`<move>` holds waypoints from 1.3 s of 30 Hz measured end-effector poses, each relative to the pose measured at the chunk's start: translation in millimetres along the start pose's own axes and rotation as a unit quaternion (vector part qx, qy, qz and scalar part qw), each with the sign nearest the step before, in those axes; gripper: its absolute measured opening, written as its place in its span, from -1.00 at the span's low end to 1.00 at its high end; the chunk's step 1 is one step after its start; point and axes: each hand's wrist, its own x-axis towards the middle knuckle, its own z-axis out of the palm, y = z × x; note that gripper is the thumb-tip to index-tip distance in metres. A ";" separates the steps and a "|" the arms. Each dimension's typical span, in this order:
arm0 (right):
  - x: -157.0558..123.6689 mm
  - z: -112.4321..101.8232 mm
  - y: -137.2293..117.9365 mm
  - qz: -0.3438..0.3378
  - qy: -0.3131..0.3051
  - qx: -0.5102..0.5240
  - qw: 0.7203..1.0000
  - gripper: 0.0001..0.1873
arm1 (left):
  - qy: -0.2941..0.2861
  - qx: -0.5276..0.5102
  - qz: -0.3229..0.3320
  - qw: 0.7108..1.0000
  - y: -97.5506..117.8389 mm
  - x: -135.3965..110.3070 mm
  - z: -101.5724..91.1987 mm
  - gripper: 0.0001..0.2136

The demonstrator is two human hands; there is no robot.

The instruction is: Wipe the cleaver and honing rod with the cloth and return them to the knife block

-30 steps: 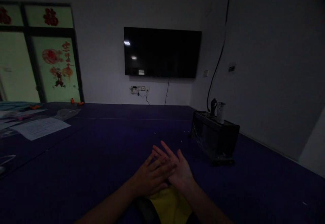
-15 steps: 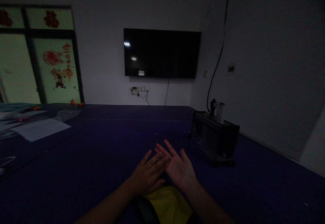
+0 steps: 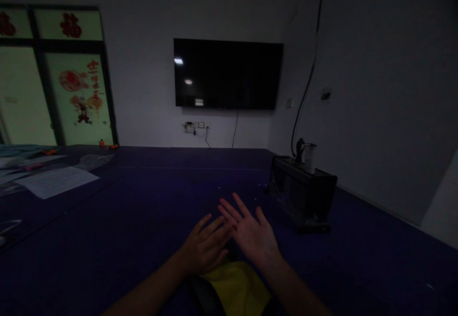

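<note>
"Fabric [image 3: 243, 289] at the near edge: which colour, and how does it lie?"

"Yellow, between the two forearms, just on the near side of both hands."

"What is the left hand [image 3: 205, 247] doing?"

"Back turned up, its fingers extended and slightly parted, aimed right and far. Their tips reach the fingers of the right hand [image 3: 255, 239]; whether the two touch or only overlap from this view, I cannot tell."

"And the right one?"

"Palm up, fingers spread wide, thumb standing out to the right."

"Does either hand touch the yellow stuff?"

"I cannot tell; it is simply the nearest thing to them. Around it all stretches a dark purple surface [image 3: 161, 196]."

"What stands on that?"

"To the right and farther off, a black box [image 3: 304, 194] with a pale cylinder [image 3: 310, 159] upright on top. Over on the left, a printed sheet [image 3: 59, 181] lies flat, clear plastic [image 3: 93, 161] just beyond it."

"And at the far side?"

"A wide black screen [image 3: 229, 75] on the far wall [image 3: 143, 68]."
</note>
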 end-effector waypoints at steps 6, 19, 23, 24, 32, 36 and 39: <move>-0.5 3.3 0.6 0.005 -0.009 -0.010 1.000 -0.40 | -0.007 -0.005 0.008 1.000 1.5 -2.4 2.4 -0.57; -4.4 5.8 5.0 0.057 -0.011 -0.001 0.998 -0.40 | -0.035 -0.023 0.017 0.999 6.2 1.9 6.4 -0.59; -5.5 6.3 14.2 0.105 0.000 0.017 0.994 -0.39 | -0.006 -0.022 0.044 0.999 7.2 5.3 6.6 -0.65; -5.3 5.8 15.9 0.105 0.000 0.021 0.994 -0.38 | -0.003 -0.022 0.052 0.998 6.7 5.7 5.7 -0.66; -0.6 0.9 17.3 0.088 -0.012 0.018 0.996 -0.35 | -0.006 -0.041 0.074 0.996 4.4 -2.8 -1.3 -0.67; 0.7 -2.7 18.4 0.083 -0.010 0.014 0.996 -0.34 | 0.054 -0.054 0.056 0.996 6.5 -4.3 2.5 -0.69; 0.7 -3.3 19.0 0.084 0.001 0.019 0.996 -0.32 | 0.077 -0.049 0.061 0.994 7.5 -4.1 3.0 -0.73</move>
